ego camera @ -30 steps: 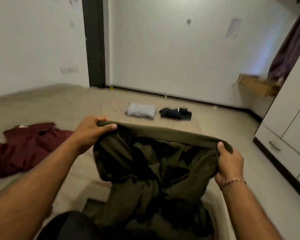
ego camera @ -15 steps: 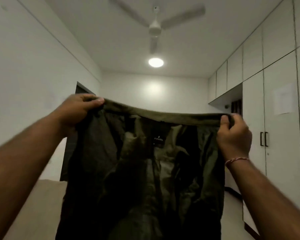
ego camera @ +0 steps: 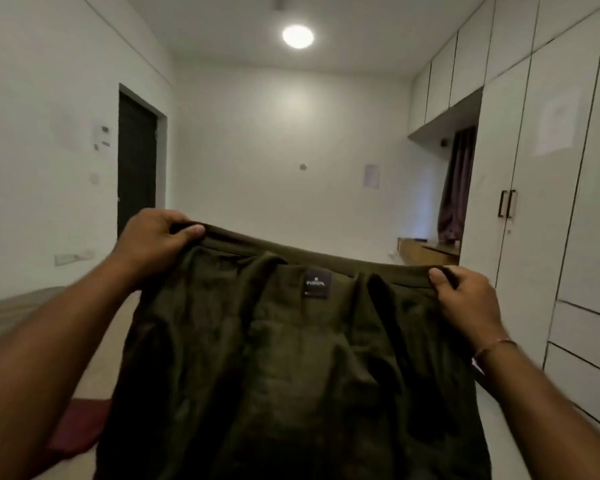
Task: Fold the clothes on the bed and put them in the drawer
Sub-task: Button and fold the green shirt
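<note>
An olive-green garment hangs spread in front of me, a dark label at its top middle. My left hand grips its upper left corner, thumb over the hem. My right hand grips the upper right corner, a thin bracelet on that wrist. The cloth drops below the frame and hides most of the bed behind it. A maroon garment lies on the bed at the lower left, partly covered. White drawers sit under the wardrobe at the right.
A tall white wardrobe with black handles fills the right side. A dark door stands in the left wall. A wooden shelf and a purple curtain are at the far right corner.
My view has tilted down from the ceiling toward the room. Both hands have lowered the held garment from its raised position. The maroon garment is back in sight.
</note>
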The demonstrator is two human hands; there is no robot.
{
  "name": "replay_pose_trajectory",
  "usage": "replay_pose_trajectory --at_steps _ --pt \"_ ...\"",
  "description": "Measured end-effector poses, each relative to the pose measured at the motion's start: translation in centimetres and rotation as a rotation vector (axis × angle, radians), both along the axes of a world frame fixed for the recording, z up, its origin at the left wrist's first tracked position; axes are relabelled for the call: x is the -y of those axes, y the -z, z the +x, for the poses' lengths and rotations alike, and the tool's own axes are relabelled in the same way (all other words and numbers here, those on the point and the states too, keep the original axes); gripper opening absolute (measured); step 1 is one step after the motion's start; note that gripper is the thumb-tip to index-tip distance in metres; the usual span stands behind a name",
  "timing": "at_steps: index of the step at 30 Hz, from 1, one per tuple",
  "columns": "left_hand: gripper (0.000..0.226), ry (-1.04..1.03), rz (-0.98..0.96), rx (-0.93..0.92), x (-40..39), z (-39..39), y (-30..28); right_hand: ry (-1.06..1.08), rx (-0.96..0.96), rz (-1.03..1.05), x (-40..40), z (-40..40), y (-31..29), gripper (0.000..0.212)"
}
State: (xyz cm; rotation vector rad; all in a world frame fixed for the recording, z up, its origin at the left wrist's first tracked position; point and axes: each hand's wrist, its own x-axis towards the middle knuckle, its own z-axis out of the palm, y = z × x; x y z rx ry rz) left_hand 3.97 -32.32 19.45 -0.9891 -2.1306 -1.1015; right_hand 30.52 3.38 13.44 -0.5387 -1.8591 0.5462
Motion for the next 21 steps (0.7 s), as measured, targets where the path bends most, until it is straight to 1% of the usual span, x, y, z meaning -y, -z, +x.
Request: replay_pose_trajectory --at_steps 1,3,4,6,8,10,12,14,15,16,18,20,21 --pt "0.023 -0.063 0.011 -0.009 0.0 -0.5 0.6 -0.006 0.035 -0.019 0.2 -0.3 0.2 0.015" --pt "0.021 -0.073 0.060 0.012 -0.5 0.0 3.1 0.005 0.050 -0.059 0.5 -0.1 2.0 0.015" --pt "0.017 -0.054 0.133 0.028 -1.0 1.0 4.3 0.032 0.015 -0.087 0.9 0.1 2.9 0.016" --pt "0.010 0.008 0.343 0.123 -1.2 4.2 7.6 0.074 -0.064 -0.148 2.4 0.9 5.1 0.022" --pt "0.012 0.052 0.495 0.259 -1.4 8.2 12.3 0.059 -0.106 -0.237 5.1 2.0 8.5 0.025" --pt "0.017 0.012 0.493 0.396 -1.6 12.0 19.7 -0.006 -0.046 -0.335 8.9 2.8 14.4 0.024" --pt "0.018 -0.005 0.438 0.526 -1.7 15.5 26.9 -0.061 0.018 -0.445 12.8 3.6 20.0 0.024" --pt "0.018 -0.004 0.398 0.708 -1.7 17.8 33.6 -0.101 0.078 -0.602 16.0 3.8 25.3 0.020" --pt "0.021 0.012 0.377 0.795 -1.8 18.4 36.1 -0.119 0.091 -0.680 17.4 3.8 27.3 0.019" --pt "0.025 0.024 0.338 0.827 -1.6 19.1 38.1 -0.127 0.099 -0.728 18.6 3.9 29.4 0.020" --pt "0.028 0.056 0.258 0.773 -1.9 19.4 39.0 -0.107 0.103 -0.730 20.0 4.0 31.6 0.021" --pt "0.021 0.089 0.235 0.714 -2.3 19.2 39.1 -0.111 0.159 -0.724 20.8 3.9 32.4 0.019" --pt "0.019 0.110 0.234 0.717 -2.4 19.0 39.2 -0.128 0.173 -0.746 21.1 3.8 32.4 0.016"
